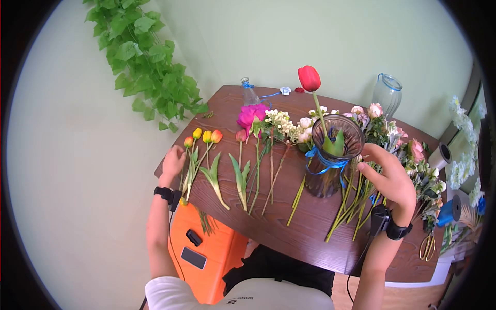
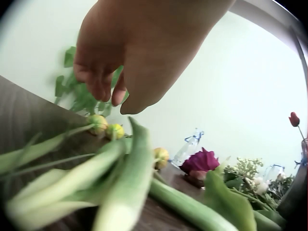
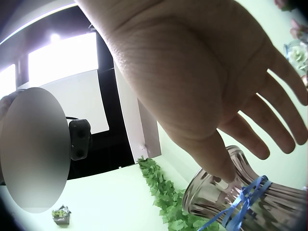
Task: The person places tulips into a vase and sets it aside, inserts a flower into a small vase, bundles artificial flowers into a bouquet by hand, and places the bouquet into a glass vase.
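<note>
A dark glass vase with a blue ribbon tied at its neck holds one red tulip. My right hand is beside the vase's rim, thumb near the glass and fingers spread in the right wrist view. Over on the left, my left hand hovers by the yellow-orange tulips, loosely bent fingers holding nothing. In the left wrist view that hand is above the tulip leaves and buds.
A magenta flower and white blossoms lie mid-table. Pink roses and greenery fill the right side. Clear glass vases stand at the back, gold scissors at the right edge. An orange stool holds a phone.
</note>
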The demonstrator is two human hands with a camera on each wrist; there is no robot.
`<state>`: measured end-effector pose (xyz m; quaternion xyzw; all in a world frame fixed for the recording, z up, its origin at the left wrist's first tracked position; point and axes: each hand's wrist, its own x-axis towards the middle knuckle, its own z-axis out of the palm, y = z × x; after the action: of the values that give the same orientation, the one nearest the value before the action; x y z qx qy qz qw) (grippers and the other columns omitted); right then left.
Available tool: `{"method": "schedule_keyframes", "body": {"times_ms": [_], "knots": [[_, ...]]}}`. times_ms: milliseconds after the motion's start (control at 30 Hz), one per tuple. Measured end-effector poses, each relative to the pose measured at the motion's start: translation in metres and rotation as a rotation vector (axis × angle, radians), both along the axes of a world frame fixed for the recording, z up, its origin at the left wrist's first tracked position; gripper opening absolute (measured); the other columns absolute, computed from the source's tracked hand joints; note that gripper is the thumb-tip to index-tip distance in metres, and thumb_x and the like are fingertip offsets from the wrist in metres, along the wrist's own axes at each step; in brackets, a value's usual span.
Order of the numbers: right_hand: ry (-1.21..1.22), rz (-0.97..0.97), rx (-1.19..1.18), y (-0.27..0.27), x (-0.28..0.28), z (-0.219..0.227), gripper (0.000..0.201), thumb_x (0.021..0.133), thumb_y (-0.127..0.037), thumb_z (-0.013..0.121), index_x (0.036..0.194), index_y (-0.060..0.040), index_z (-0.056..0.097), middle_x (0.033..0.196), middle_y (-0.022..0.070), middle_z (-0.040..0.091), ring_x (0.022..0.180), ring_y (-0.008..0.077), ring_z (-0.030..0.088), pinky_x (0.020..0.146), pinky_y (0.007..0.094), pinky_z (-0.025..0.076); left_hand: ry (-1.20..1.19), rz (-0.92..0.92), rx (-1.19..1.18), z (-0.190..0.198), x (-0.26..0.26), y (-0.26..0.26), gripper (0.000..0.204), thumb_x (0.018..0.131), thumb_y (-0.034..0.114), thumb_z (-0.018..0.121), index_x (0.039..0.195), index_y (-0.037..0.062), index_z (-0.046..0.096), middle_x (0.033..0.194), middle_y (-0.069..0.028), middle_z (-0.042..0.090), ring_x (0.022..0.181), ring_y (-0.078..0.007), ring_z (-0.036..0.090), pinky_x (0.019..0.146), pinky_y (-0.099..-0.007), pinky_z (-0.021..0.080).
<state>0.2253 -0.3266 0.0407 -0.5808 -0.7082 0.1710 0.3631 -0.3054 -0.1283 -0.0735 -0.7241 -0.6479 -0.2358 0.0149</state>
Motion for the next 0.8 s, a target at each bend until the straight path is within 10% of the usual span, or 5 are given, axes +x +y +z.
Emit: {"method": "schedule_keyframes", "body": {"times_ms": [200,467,800], "knots": [[-0.001,-0.008,0.008,0.000,-0.001,-0.001,0.037,0.076,-0.018,0.060,0.105,0.0032,0.050,0.092,0.0151,0.057,0.082,0.0235,0.055,0.075,0.0325,0.043,0.122,-0.124,-0.430,0.025,0.067,-0.009,0.023,0.073,0.024,0.059,0.086,0.0055,0.054,0.083,-0.0141,0.060,0.081,-0.0300,0.058,0.069,-0.0375,0.045],[0.004,0.017,0.027,-0.003,0.000,0.002,0.036,0.076,-0.018,0.059,0.104,0.0034,0.050,0.092,0.0154,0.057,0.082,0.0241,0.055,0.075,0.0328,0.043,0.231,-0.087,-0.297,-0.025,0.069,0.025,0.032,0.072,0.020,0.061,0.089,-0.0030,0.048,0.082,-0.0196,0.059,0.081,-0.0302,0.059,0.067,-0.0376,0.046],[-0.002,0.007,0.041,-0.002,-0.001,0.002,0.036,0.076,-0.018,0.059,0.103,0.0034,0.050,0.088,0.0159,0.056,0.081,0.0251,0.054,0.074,0.0333,0.043,-0.660,-0.258,-0.785,-0.003,0.084,0.018,0.064,0.079,0.009,0.049,0.131,-0.0051,0.014,0.074,0.0002,0.054,0.059,-0.0056,0.052,0.049,-0.0174,0.042]]}}
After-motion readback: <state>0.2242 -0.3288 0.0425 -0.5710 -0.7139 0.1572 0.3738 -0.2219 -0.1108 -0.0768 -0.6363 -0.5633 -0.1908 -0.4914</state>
